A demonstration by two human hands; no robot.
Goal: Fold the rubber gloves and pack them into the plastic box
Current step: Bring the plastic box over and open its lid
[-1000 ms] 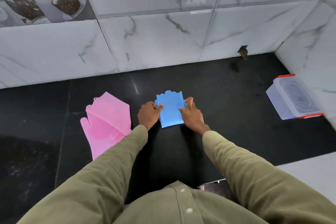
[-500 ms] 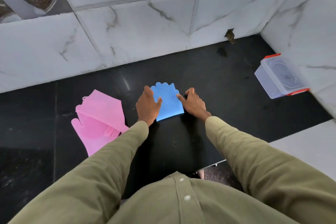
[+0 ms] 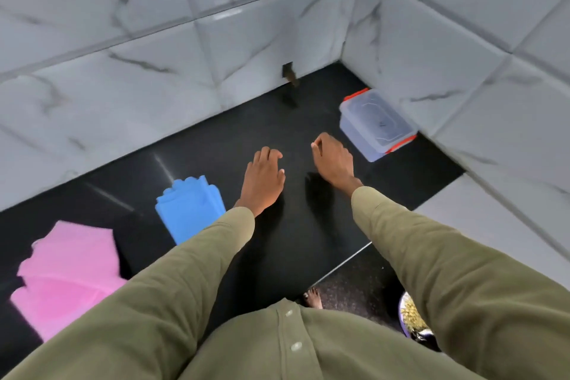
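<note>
Both hands have left the blue rubber glove (image 3: 189,210): half a second ago they pressed on its two side edges, and now they hang over bare black desk (image 3: 308,225) further toward the corner, holding nothing. The view has also swung toward that corner, so the plastic box (image 3: 374,123) sits nearer the middle of the picture than before.

The left hand (image 3: 262,179) is palm down with its fingers (image 3: 266,156) loosely together and slightly curled, empty. The right hand (image 3: 333,160) is likewise empty, its fingers (image 3: 317,145) curled in a relaxed, half-closed way, the thumb apart from them.

The folded blue rubber glove lies flat on the desk behind and to the outside of the left fingers, near the left sleeve (image 3: 191,256) and not touching the hand. The pink rubber glove (image 3: 68,274), blurred, lies further out on the same side, well apart from both hands.

The plastic box, clear with orange-red clips and its lid on, stands just beyond the right fingers, near but not touching them, close against the marble-tiled wall (image 3: 462,71).
</note>
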